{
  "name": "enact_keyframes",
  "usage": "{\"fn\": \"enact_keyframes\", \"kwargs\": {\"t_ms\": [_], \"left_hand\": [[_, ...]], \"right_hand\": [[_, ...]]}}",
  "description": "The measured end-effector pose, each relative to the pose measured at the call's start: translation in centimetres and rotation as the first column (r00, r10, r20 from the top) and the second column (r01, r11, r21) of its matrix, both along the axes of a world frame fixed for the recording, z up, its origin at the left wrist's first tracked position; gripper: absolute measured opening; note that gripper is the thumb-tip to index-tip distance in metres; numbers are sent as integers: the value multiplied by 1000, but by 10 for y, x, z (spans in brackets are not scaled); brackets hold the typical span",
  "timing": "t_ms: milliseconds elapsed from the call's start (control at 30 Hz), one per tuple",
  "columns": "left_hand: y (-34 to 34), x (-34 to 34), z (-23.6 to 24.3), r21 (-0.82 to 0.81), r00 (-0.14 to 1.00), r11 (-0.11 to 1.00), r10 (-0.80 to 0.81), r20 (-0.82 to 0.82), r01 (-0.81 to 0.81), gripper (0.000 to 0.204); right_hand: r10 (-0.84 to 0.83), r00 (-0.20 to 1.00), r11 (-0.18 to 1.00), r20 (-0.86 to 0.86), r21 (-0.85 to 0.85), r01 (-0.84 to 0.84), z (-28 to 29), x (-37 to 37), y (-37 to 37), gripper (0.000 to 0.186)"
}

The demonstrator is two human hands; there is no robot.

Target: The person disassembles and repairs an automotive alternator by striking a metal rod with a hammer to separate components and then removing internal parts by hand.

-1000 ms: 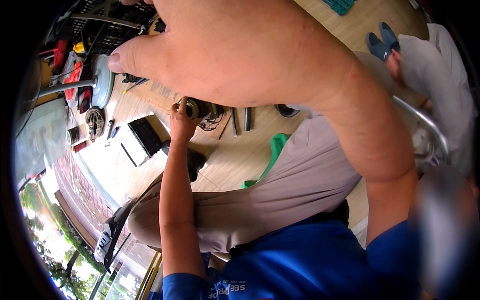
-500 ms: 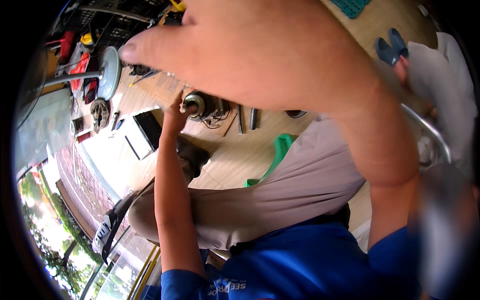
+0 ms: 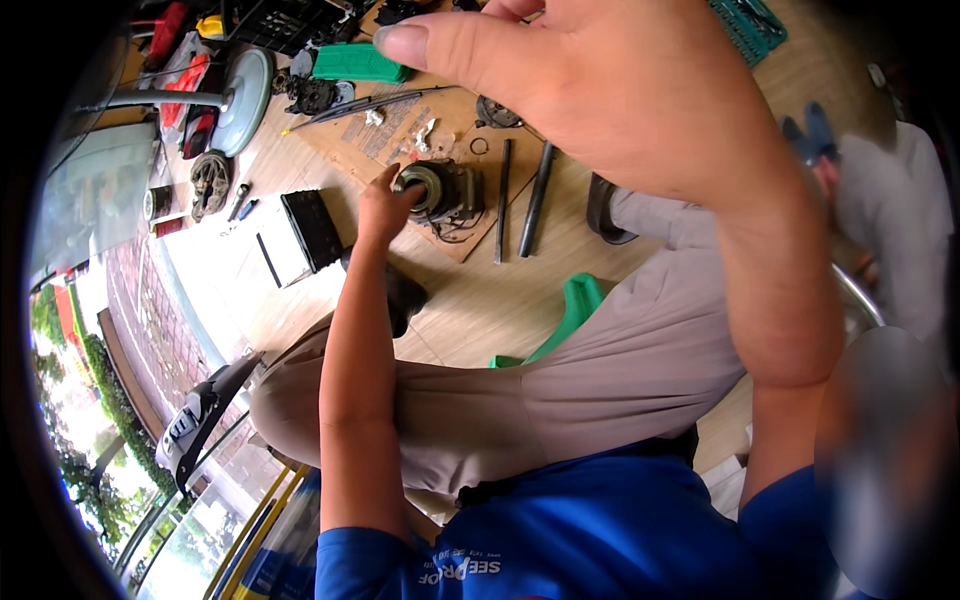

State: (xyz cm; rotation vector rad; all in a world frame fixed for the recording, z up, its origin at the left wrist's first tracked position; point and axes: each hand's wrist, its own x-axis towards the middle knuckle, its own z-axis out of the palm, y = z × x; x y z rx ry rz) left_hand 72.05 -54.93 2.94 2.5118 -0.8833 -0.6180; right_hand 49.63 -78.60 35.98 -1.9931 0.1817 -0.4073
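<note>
My left hand [image 3: 388,205] grips the round rim of a dark metal housing [image 3: 455,187] with cables, lying on a cardboard sheet [image 3: 350,135]; its thumb reaches into the opening. My right hand [image 3: 600,100] is raised large and close to the camera, thumb stretched out apart from the partly cropped fingers, with nothing visible between them. Just right of the housing lie two long dark bars [image 3: 535,200]. A small ring [image 3: 479,146] is above it, and thin dark rods [image 3: 370,105] lie farther up.
A black-and-white box [image 3: 312,228], a grey disc base with a pole [image 3: 245,100], green case [image 3: 360,62] and teal tool case [image 3: 745,30] surround the work area. Green plastic piece [image 3: 570,310] beside my leg. Another person's grey-trousered legs [image 3: 885,220] are at right; glass panel [image 3: 75,210] at left.
The camera view has shifted, showing more of the cardboard and parts. My right hand sits farther right in the picture, still raised. My left hand remains at the housing, fingers slightly repositioned.
</note>
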Motion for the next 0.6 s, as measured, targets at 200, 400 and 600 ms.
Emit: {"fn": "enact_keyframes", "kwargs": {"t_ms": [200,400,600], "left_hand": [[-12,-34,-4,119,981,983,-153,119,139,90],[-12,-24,-21,144,963,965,-236,132,217,89],[-12,-25,-21,228,965,963,-190,180,147,93]], "right_hand": [[10,999,1000,-30,16,-10,2,3,-6,34],[11,996,997,86,-78,-4,-17,-2,-6,36],[-3,996,997,89,-79,10,-18,-8,-8,39]]}}
